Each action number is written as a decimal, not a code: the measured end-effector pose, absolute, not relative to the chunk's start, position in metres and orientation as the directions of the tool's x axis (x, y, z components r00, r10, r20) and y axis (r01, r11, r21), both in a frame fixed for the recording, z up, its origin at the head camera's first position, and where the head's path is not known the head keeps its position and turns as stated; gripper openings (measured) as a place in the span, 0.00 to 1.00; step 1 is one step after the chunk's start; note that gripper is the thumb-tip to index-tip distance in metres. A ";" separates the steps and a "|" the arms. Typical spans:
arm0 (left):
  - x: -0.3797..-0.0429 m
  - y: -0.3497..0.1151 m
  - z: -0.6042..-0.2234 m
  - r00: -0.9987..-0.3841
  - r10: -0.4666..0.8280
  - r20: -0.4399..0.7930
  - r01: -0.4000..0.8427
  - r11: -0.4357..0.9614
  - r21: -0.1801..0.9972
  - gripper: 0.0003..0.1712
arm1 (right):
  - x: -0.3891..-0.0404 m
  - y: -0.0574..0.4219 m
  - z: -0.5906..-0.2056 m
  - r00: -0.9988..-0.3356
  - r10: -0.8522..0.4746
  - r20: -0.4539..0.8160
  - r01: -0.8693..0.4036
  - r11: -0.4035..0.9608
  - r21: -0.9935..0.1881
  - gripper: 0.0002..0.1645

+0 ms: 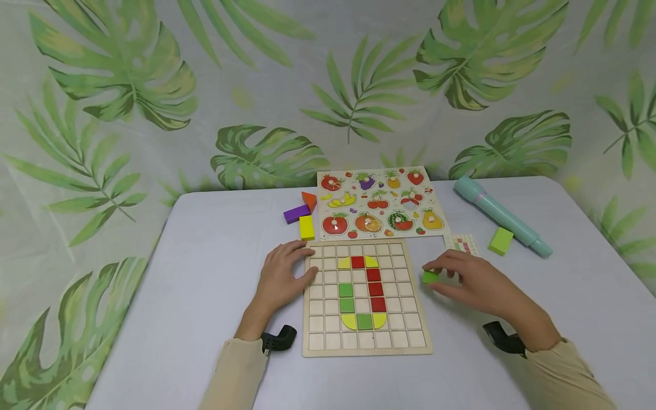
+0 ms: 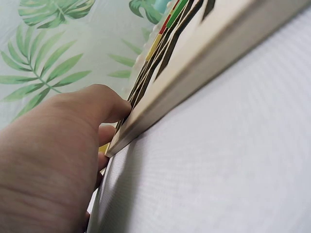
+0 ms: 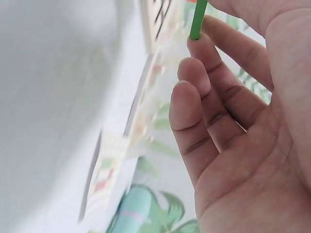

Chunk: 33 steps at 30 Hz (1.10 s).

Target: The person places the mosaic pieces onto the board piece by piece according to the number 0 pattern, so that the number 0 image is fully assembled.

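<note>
In the head view a wooden grid board (image 1: 315,340) lies flat, with red, green and yellow tiles forming a rounded ring in its cells. My left hand (image 1: 281,279) rests at the board's upper left edge, thumb and fingertips touching it. In the left wrist view the thumb (image 2: 114,108) lies on the board's rim (image 2: 160,104). Just right of the board, my right hand (image 1: 474,282) pinches a green square tile (image 1: 430,277) between thumb and fingers. The right wrist view shows this tile (image 3: 198,22) edge-on; the other fingers are loosely bent.
Behind the board lies a fruit puzzle (image 1: 379,212). Purple (image 1: 296,214), orange (image 1: 310,200) and yellow (image 1: 306,227) blocks sit to its left. A small pattern card (image 1: 465,244), a light green block (image 1: 500,241) and a teal tube (image 1: 499,216) lie beyond my right hand.
</note>
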<state>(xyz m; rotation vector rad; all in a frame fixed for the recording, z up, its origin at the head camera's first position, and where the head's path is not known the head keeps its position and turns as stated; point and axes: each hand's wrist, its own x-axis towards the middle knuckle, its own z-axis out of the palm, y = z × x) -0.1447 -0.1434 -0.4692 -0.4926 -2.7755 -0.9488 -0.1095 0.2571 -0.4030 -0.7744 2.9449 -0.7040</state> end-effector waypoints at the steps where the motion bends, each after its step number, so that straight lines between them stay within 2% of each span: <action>1: -0.145 -0.143 -0.469 -0.931 0.254 0.261 0.360 0.743 0.564 0.20 | -0.111 0.253 -0.402 -0.876 -0.473 0.095 -0.465 0.772 -0.434 0.18; 20: -0.145 -0.144 -0.469 -0.933 0.248 0.260 0.355 0.749 0.559 0.20 | -0.137 0.178 -0.408 -0.855 -0.516 0.062 -0.463 0.701 -0.543 0.20; 33: -0.146 -0.144 -0.473 -0.931 0.253 0.261 0.360 0.749 0.556 0.21 | -0.144 0.137 -0.413 -0.842 -0.537 0.045 -0.467 0.686 -0.559 0.21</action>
